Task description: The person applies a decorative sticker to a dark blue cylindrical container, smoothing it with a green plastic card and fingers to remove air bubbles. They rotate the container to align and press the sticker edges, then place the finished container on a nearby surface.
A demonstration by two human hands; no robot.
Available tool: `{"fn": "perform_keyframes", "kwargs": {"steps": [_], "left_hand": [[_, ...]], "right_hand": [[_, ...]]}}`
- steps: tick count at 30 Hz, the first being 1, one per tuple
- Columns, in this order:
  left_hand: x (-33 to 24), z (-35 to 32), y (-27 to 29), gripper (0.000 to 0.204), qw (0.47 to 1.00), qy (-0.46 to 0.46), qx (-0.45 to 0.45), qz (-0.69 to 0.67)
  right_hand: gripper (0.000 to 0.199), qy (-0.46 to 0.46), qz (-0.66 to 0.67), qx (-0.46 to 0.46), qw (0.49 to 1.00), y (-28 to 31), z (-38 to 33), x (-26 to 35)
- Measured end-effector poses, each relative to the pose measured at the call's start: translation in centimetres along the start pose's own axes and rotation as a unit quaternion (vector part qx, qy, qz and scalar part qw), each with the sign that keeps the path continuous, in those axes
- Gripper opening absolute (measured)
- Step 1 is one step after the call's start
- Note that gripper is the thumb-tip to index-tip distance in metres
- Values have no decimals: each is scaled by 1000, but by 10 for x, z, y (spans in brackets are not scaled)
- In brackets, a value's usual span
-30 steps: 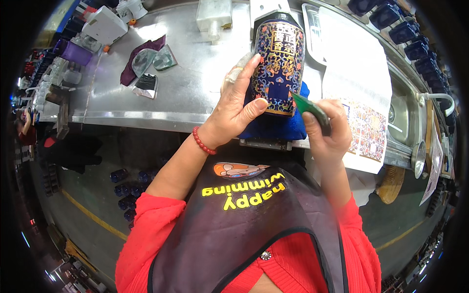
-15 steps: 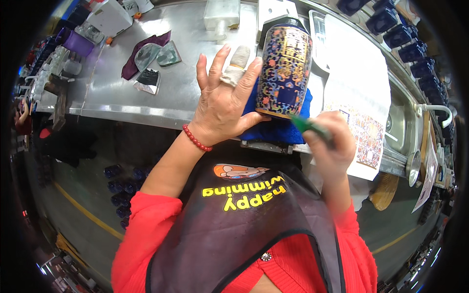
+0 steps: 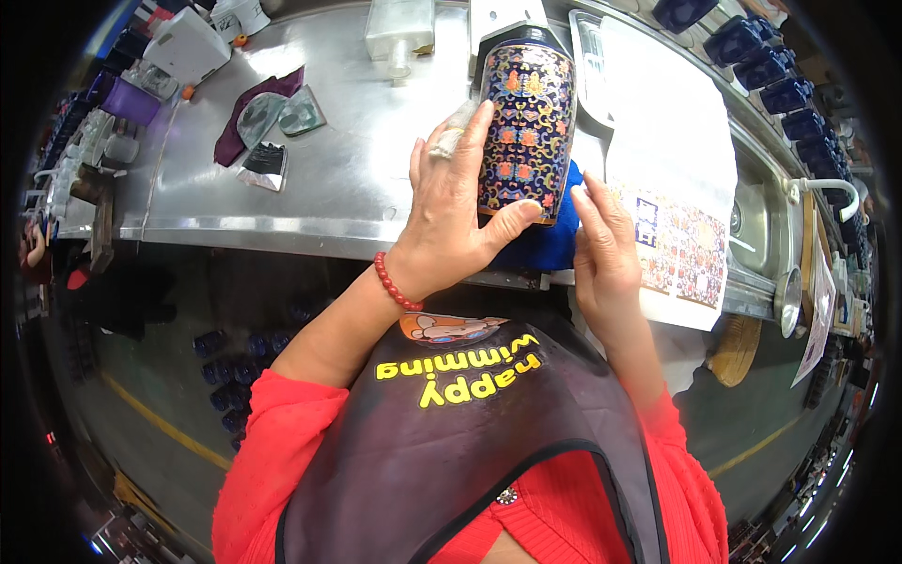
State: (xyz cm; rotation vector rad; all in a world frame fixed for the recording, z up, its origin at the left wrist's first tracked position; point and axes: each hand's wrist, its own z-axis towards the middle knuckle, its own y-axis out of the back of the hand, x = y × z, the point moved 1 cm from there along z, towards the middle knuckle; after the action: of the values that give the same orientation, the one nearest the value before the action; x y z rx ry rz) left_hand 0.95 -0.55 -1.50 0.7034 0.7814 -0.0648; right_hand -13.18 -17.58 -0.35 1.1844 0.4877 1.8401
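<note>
A dark blue bottle (image 3: 528,132) with a dense floral pattern and gold edging lies on its side on a blue cloth (image 3: 564,230), its base toward me. My left hand (image 3: 451,197) holds it, thumb across the base end and fingers along its left side. Pale wrapping covers one of those fingers; red beads circle the wrist. Just right of the base, my right hand (image 3: 609,240) has its fingers stretched and slightly bent, their tips close to the bottle. No tool shows in it, though its palm is hidden.
A white sheet with patterned decals (image 3: 691,249) lies at right, beside a sink (image 3: 766,211) with a white tap. Left on the metal bench (image 3: 202,202) are glassy pieces (image 3: 272,117) over a maroon cloth. A clear container (image 3: 399,28) stands behind. Blue bottles line the far right.
The bottle has turned, so gold characters have given way to floral motifs, and it sits slightly further left. My left thumb now crosses its base. The green scraper has gone out of sight.
</note>
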Motion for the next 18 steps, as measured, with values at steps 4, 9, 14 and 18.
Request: {"fn": "perform_keyframes", "kwargs": {"steps": [4, 9, 14, 18], "left_hand": [[0, 0, 0, 92, 999, 17, 16, -48], [4, -3, 0, 89, 997, 16, 23, -66], [11, -13, 9, 79, 987, 45, 7, -156], [6, -33, 13, 83, 996, -56, 3, 67]], "right_hand": [[71, 18, -30, -3, 999, -4, -3, 3], [67, 37, -47, 23, 998, -3, -4, 7], [60, 47, -60, 35, 997, -1, -3, 13], [58, 54, -70, 41, 995, -3, 0, 16]]}}
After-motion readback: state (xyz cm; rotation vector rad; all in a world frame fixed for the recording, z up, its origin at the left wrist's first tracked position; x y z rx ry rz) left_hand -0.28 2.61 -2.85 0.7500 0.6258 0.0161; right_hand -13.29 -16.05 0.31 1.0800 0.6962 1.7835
